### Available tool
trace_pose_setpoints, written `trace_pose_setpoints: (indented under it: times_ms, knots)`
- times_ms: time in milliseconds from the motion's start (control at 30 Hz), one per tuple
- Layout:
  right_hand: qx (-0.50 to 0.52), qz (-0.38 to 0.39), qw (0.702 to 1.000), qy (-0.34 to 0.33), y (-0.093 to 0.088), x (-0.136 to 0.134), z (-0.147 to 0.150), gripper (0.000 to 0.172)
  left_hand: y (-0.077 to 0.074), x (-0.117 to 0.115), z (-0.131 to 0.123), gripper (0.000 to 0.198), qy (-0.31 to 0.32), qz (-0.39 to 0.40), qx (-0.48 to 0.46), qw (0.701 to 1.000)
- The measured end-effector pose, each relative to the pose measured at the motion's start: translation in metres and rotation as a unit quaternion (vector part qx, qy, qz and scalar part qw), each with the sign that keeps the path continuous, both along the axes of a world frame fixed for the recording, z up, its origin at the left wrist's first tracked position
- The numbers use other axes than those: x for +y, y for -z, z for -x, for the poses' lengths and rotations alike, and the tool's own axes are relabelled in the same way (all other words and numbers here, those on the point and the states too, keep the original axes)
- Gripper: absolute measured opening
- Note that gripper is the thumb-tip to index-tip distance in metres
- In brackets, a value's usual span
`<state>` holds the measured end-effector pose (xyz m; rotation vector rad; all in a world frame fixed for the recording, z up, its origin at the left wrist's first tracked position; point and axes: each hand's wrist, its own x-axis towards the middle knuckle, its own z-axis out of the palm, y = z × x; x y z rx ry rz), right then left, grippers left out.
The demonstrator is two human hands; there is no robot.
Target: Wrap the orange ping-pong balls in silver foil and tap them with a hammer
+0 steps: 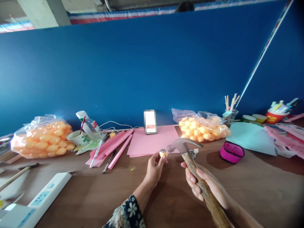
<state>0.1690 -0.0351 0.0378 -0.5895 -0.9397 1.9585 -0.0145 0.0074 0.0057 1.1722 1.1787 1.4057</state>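
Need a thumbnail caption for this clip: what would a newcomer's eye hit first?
At centre, the right hand grips a wooden-handled hammer, its metal head raised beside a small orange ball pinched in the left hand above the brown table. Two clear sacks stuffed with orange balls, the left bag and the right bag, sit against the big blue wall.

No word, number or brand can be read anywhere. The card [150, 121] standing at the back of the pink sheet [152, 142] is blurred to blocks; left of the sheet the bottle [89, 125] bears a red label and the paper cup [77, 137] a green print, both too small to read. Far right of the sheet, the red cup [275, 117] shows yellow marks that cannot be made out.
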Motion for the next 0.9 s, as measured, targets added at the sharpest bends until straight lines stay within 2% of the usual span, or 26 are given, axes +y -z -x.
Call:
trace_pose_setpoints:
  times_ms: [200,300,400,467,533,600,667,800,900]
  knots:
    - [-0.018,0.003,1.0,-0.007,0.003,0.004,0.001,0.031,0.002,0.0,-0.001,0.031,0.018,0.005,-0.03,0.999]
    - [-0.047,-0.009,0.999,0.002,-0.002,0.002,-0.001,0.032,0.005,0.002,-0.001,0.043,0.01,0.002,-0.056,0.998]
    - [-0.119,-0.04,0.992,0.024,-0.012,-0.005,-0.007,0.036,0.008,0.004,0.0,0.052,0.007,0.005,-0.072,0.997]
    - [-0.206,-0.078,0.974,0.045,-0.019,-0.013,-0.016,0.04,0.009,0.005,0.002,0.052,0.013,0.006,-0.073,0.997]
    - [-0.322,-0.127,0.934,0.086,-0.026,-0.023,-0.029,0.044,0.009,0.005,0.003,0.051,0.017,0.004,-0.065,0.998]
    - [-0.438,-0.189,0.868,0.138,-0.032,-0.033,-0.046,0.045,0.008,0.005,0.004,0.05,0.015,0.011,-0.051,0.999]
    - [-0.53,-0.249,0.795,0.159,-0.037,-0.042,-0.065,0.041,0.007,0.005,0.003,0.051,0.014,0.018,-0.042,0.999]
    - [-0.661,-0.287,0.688,0.086,-0.031,-0.051,-0.1,0.031,0.003,0.004,0.001,0.052,0.02,0.019,-0.039,0.999]
    - [-0.722,-0.318,0.608,0.087,-0.014,-0.048,-0.122,0.038,0.001,0.002,-0.001,0.051,0.017,0.018,-0.036,0.999]
